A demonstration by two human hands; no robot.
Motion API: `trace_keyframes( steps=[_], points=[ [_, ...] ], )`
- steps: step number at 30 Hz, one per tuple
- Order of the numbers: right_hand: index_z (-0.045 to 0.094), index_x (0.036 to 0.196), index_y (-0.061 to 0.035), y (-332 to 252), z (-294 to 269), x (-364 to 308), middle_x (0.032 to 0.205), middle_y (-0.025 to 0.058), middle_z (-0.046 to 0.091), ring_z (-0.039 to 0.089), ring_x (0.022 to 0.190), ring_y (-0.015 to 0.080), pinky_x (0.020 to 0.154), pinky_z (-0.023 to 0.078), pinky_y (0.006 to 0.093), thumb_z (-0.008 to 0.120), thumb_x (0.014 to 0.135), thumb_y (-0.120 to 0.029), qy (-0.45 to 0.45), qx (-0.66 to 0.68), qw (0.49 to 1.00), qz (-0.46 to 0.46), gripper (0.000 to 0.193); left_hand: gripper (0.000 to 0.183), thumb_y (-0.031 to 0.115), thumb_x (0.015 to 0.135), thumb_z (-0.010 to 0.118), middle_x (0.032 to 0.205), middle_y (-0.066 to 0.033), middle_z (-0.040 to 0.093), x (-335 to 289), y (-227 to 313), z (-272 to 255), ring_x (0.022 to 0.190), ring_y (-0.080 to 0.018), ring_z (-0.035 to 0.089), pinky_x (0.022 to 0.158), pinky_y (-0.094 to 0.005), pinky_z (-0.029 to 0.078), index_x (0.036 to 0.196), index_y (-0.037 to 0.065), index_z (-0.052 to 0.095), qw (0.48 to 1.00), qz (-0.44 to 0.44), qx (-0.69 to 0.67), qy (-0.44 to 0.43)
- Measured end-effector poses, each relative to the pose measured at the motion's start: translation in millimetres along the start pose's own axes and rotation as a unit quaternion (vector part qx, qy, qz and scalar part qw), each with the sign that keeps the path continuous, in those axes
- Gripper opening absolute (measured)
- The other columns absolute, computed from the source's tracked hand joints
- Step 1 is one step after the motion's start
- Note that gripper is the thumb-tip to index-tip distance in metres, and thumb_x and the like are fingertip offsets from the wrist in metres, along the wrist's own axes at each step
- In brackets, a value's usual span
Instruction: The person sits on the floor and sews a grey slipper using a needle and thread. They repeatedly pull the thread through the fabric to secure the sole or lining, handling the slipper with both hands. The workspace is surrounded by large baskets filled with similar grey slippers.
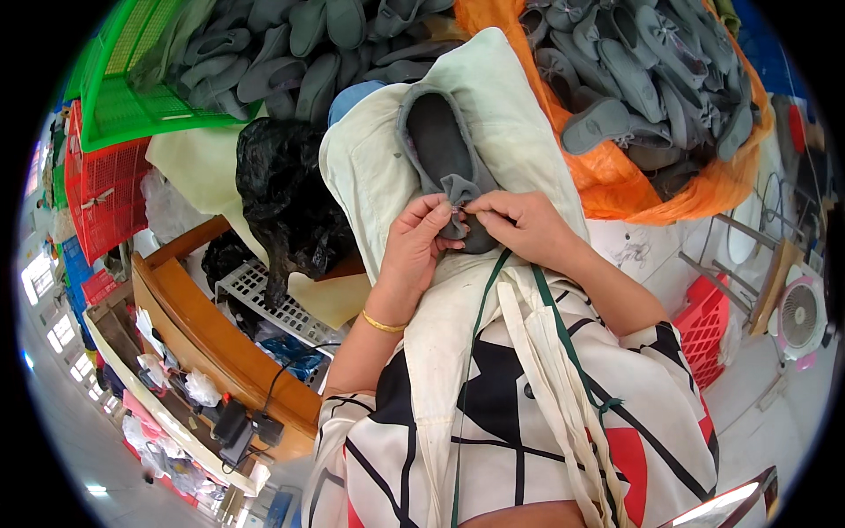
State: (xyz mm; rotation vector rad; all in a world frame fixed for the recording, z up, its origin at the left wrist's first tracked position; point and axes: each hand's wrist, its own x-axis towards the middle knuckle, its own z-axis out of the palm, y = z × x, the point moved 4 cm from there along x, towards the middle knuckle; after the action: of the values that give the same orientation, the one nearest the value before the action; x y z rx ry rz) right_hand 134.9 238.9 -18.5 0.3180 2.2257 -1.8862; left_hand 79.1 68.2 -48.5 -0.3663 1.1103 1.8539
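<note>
A grey slip-on shoe (436, 136) lies on the pale cloth over my lap, its opening toward the far side and its toe toward me. A grey fabric bow (459, 188) sits on the toe, with a small shiny bit at its middle. My left hand (415, 242) is closed on the bow and toe from the left, thumb on top. From the right, my right hand (525, 227) pinches at the bow's middle; what is between its fingertips is too small to make out. The two hands nearly meet there.
Many similar grey shoes fill a green crate (158, 119) at the far left and an orange sack (607, 189) at the far right. A black plastic bag (286, 180) and wooden furniture (220, 339) stand left. At right are a red basket (704, 330) and a fan (799, 310).
</note>
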Motion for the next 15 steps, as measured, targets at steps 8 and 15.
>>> trace_keyframes(
  steps=[8,15],
  points=[
    [0.068,0.101,-0.0018,19,4,-1,0.073,-0.0023,0.061,0.051,0.063,0.0047,0.058,0.041,0.0219,0.060,0.095,-0.010,-0.067,0.115,0.982,0.135,0.014,0.017,0.007,0.092,0.068,0.092,-0.0049,0.069,1,-6,-5,0.077,-0.0113,0.065,0.065,-0.0256,0.053,0.107,0.001,0.067,0.998,0.023,0.049,0.015],
    [0.061,0.093,-0.0034,23,13,-2,0.067,-0.0044,0.052,0.045,0.058,0.0027,0.053,0.036,0.0211,0.060,0.097,-0.012,-0.046,0.129,0.979,0.150,0.010,0.017,0.005,0.090,0.070,0.092,-0.0037,0.069,-1,-9,-5,0.078,-0.0095,0.063,0.066,-0.0241,0.053,0.106,-0.001,0.068,0.997,0.038,0.071,0.005]
  ],
)
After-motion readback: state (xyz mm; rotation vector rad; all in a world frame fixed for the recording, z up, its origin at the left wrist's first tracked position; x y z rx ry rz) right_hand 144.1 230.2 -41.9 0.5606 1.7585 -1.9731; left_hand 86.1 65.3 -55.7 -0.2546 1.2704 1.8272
